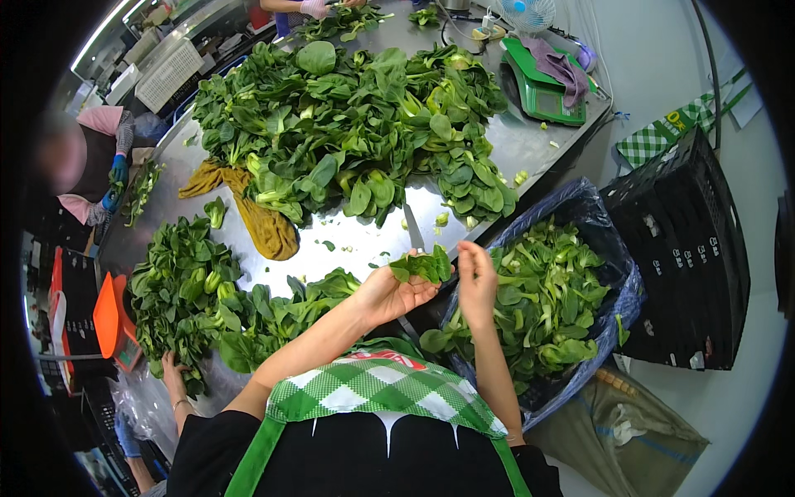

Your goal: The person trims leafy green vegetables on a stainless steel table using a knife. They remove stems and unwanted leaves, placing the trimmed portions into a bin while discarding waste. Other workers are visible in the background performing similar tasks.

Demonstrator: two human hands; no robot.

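Note:
My left hand is turned palm up around a small bok choy, its leaves fanned over my fingers. Just to the right, my right hand is raised with curled fingers near those leaves. Whether anything is pinched in it cannot be made out. Beyond my left hand a knife blade shows above the steel table; its handle is hidden. A large heap of bok choy covers the table's far part, and a smaller row of bok choy lies by my left forearm.
At my right stands a plastic-lined bin holding leaf trimmings, beside black crates. Left are a brown cloth, more bok choy, a co-worker's hand and an orange scale. A green scale sits far right.

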